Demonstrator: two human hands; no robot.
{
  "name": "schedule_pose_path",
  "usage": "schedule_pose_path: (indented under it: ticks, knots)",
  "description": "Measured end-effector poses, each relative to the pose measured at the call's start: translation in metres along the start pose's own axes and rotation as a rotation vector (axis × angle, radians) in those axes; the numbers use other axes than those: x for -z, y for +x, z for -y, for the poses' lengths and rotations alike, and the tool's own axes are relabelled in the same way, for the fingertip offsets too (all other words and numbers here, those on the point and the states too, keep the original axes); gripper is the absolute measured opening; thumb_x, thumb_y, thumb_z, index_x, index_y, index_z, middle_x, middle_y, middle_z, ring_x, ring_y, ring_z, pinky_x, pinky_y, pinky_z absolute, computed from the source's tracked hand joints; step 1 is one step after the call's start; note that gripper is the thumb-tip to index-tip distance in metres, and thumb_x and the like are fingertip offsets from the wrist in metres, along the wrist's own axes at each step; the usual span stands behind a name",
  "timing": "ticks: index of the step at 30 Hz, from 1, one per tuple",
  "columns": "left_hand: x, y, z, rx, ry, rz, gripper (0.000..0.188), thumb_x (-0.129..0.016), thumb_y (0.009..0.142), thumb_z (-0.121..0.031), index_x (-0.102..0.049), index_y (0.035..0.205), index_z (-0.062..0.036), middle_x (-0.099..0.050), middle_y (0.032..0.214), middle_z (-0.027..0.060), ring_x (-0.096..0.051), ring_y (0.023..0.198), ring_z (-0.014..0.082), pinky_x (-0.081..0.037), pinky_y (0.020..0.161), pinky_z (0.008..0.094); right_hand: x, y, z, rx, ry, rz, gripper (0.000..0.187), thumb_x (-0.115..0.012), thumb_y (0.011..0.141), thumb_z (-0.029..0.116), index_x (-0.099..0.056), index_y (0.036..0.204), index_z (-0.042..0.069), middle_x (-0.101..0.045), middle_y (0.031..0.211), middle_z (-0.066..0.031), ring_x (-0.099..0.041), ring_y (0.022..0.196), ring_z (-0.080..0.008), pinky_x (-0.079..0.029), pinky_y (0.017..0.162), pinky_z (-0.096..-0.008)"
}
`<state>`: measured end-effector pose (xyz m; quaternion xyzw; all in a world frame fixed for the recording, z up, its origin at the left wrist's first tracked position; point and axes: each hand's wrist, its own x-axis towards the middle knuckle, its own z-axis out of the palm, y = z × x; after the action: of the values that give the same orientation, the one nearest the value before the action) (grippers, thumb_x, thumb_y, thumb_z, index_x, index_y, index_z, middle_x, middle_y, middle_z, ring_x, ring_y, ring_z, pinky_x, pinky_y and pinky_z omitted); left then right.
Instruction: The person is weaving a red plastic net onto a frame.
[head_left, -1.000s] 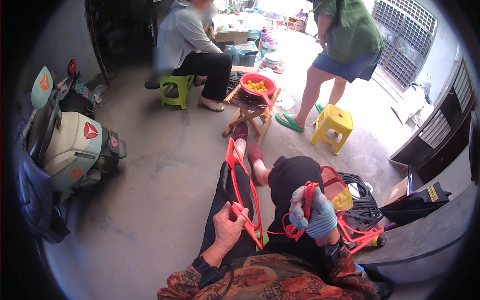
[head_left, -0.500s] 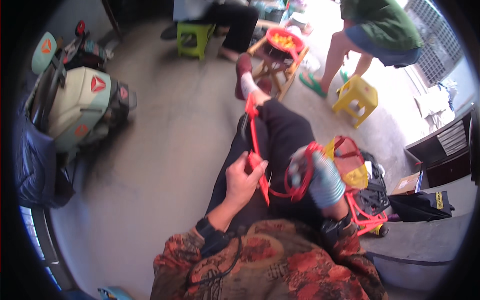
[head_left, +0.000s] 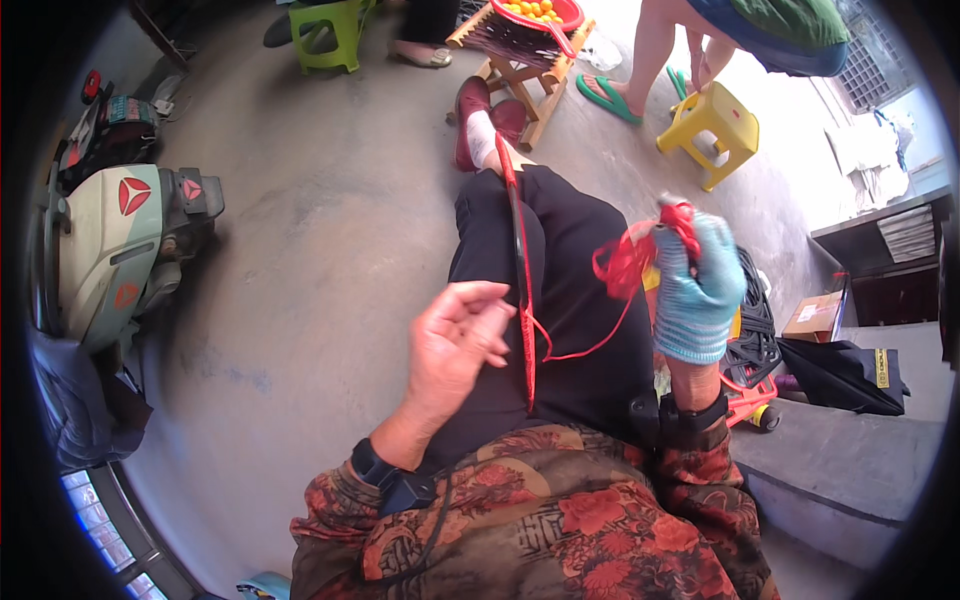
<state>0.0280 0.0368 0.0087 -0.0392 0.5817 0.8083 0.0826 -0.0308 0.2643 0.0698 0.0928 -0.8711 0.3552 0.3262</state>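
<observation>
I sit with my legs in black trousers stretched out. A long red strip (head_left: 521, 290) of woven cord lies along my left leg, running from my foot to my lap. My bare left hand (head_left: 455, 340) hovers just left of that strip, fingers loosely curled and holding nothing. My right hand (head_left: 700, 285), in a light blue knit glove, is raised over my right thigh and grips a bundle of red cord (head_left: 640, 252). One thin red strand runs from that bundle down to the strip.
A parked scooter (head_left: 120, 240) stands at the left. Ahead are a wooden stand (head_left: 525, 70) with a red basket of orange fruit (head_left: 535, 12), a green stool (head_left: 325, 30), a yellow stool (head_left: 712, 125) and another person's legs (head_left: 665, 45). Black bags (head_left: 840, 365) lie at the right.
My left hand has let go of the red strip and drawn back to the left. My gloved right hand has lifted up and to the right with the cord bundle. The camera tilted down.
</observation>
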Motion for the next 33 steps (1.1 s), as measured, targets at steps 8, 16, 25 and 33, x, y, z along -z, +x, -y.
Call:
schedule_pose_path:
  ticks: [8, 16, 25, 33]
  knots:
    - [0.003, 0.011, -0.034, 0.063, -0.421, 0.202, 0.044, -0.053, 0.103, -0.038, -0.063, 0.114, 0.0034, -0.066, 0.086, 0.0072, -0.061, 0.062, 0.0105, -0.051, 0.051, 0.023, -0.021, -0.002, 0.042, 0.642, 0.16, 0.486, 0.044, -0.068, 0.069, 0.001, -0.068, 0.113, 0.003, -0.067, 0.114, -0.0115, -0.067, 0.102, -0.03, -0.054, 0.088, -0.0375]
    - [0.012, 0.018, -0.014, -0.001, -0.311, -0.105, 0.028, -0.067, 0.097, -0.02, -0.065, 0.116, 0.0009, -0.066, 0.09, 0.0037, -0.059, 0.067, 0.0093, -0.051, 0.056, 0.0256, -0.032, -0.027, 0.022, -0.183, 0.507, 0.572, 0.023, -0.068, 0.089, 0.007, -0.063, 0.111, 0.004, -0.069, 0.092, -0.0147, -0.071, 0.081, -0.0299, -0.056, 0.072, -0.0333]
    - [-0.023, 0.016, 0.023, 0.101, -0.441, -0.214, 0.022, -0.066, 0.098, -0.025, -0.064, 0.105, -0.0048, -0.069, 0.088, 0.0067, -0.065, 0.069, 0.0118, -0.056, 0.066, 0.0273, -0.061, -0.039, -0.003, 0.087, 0.253, 0.723, 0.038, -0.072, 0.083, 0.007, -0.065, 0.121, 0.008, -0.068, 0.096, -0.0129, -0.07, 0.086, -0.0292, -0.056, 0.075, -0.0329]
    - [-0.002, 0.004, 0.029, 0.091, -0.482, -0.149, 0.024, -0.058, 0.102, -0.028, -0.062, 0.106, -0.0043, -0.068, 0.089, 0.0069, -0.066, 0.075, 0.0148, -0.057, 0.076, 0.0314, -0.057, -0.034, -0.005, 0.029, 0.575, 0.678, 0.024, -0.073, 0.085, 0.011, -0.07, 0.107, 0.002, -0.07, 0.11, -0.0125, -0.069, 0.098, -0.0263, -0.054, 0.085, -0.0324]
